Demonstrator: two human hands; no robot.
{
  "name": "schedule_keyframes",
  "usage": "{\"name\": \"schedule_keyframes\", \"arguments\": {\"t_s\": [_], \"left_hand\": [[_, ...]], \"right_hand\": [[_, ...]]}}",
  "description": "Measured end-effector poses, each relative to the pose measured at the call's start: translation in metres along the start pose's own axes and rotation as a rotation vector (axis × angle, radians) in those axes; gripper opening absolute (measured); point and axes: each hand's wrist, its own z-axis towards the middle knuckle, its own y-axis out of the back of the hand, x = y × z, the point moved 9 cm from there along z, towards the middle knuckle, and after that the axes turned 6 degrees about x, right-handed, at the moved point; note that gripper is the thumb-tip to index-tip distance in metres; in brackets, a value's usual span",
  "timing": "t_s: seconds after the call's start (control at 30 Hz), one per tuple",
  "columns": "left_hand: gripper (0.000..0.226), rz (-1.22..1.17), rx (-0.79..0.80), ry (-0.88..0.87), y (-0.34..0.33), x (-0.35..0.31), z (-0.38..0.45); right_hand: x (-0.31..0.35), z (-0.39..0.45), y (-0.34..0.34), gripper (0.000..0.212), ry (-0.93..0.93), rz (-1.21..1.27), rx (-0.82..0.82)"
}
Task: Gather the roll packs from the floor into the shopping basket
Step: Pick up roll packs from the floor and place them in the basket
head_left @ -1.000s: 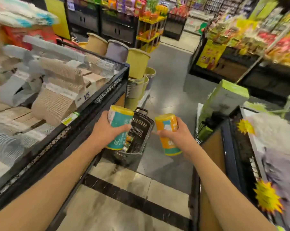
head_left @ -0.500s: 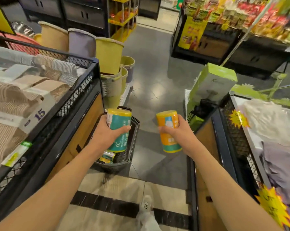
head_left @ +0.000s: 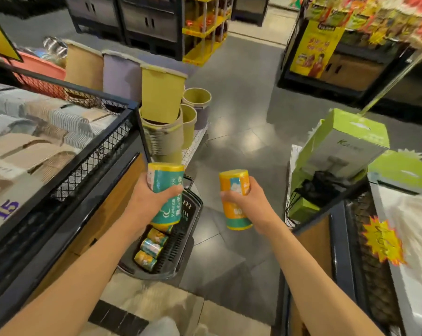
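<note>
My left hand (head_left: 148, 198) grips a teal and yellow roll pack (head_left: 167, 192) upright, directly above the black shopping basket (head_left: 188, 241). The basket stands on the floor beside the left display bin, and three roll packs (head_left: 151, 248) lie in it. My right hand (head_left: 247, 202) grips an orange and teal roll pack (head_left: 235, 200) upright, to the right of the basket and over the grey floor.
A mesh-sided bin of folded towels (head_left: 47, 132) runs along my left. Stacked plastic bins (head_left: 162, 110) stand beyond the basket. A green box (head_left: 338, 146) and another display bin (head_left: 375, 238) flank my right. Open grey floor (head_left: 241, 122) stretches ahead.
My view has tipped down and come closer to the basket, so the packs lying inside it show. Both hands still hold their packs, the left one now over the basket.
</note>
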Motion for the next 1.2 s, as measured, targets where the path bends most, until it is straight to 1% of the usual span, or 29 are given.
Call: {"name": "schedule_keyframes", "arguments": {"t_s": [0.13,0.3,0.4,0.47,0.6,0.63,0.73,0.87,1.0,1.1,1.17,1.2], "left_hand": [[0.061,-0.028,-0.032,0.029,-0.001,0.011,0.039],[0.063,-0.115,-0.129,0.088,0.007,0.035,0.09],[0.077,-0.163,-0.19,0.137,0.018,0.051,0.127],[0.078,-0.176,-0.232,0.162,0.028,0.059,0.145],[0.06,-0.16,-0.321,0.192,0.051,0.071,0.169],[0.061,-0.158,-0.353,0.208,0.06,0.077,0.173],[0.076,-0.147,-0.429,0.27,0.082,0.1,0.174],[0.079,-0.109,-0.546,0.381,0.101,0.137,0.163],[0.071,-0.052,-0.617,0.5,0.098,0.181,0.155],[0.076,0.012,-0.632,0.581,0.087,0.223,0.155],[0.081,0.069,-0.611,0.617,0.078,0.249,0.161],[0.079,0.096,-0.595,0.631,0.073,0.262,0.165]], "right_hand": [[0.004,0.054,0.001,0.045,-0.033,-0.029,0.054],[0.009,0.128,-0.011,0.045,-0.074,-0.1,0.136],[0.008,0.177,-0.023,0.045,-0.106,-0.157,0.187],[0.009,0.209,-0.036,0.047,-0.137,-0.197,0.243],[0.014,0.268,-0.074,0.05,-0.16,-0.252,0.346],[0.014,0.281,-0.087,0.051,-0.16,-0.268,0.383],[0.011,0.313,-0.123,0.052,-0.164,-0.319,0.486],[-0.013,0.355,-0.164,0.053,-0.192,-0.365,0.594],[-0.053,0.393,-0.198,0.053,-0.219,-0.425,0.684],[-0.088,0.418,-0.222,0.051,-0.228,-0.469,0.73],[-0.114,0.431,-0.24,0.048,-0.246,-0.492,0.761],[-0.13,0.437,-0.249,0.046,-0.255,-0.505,0.777]]}}
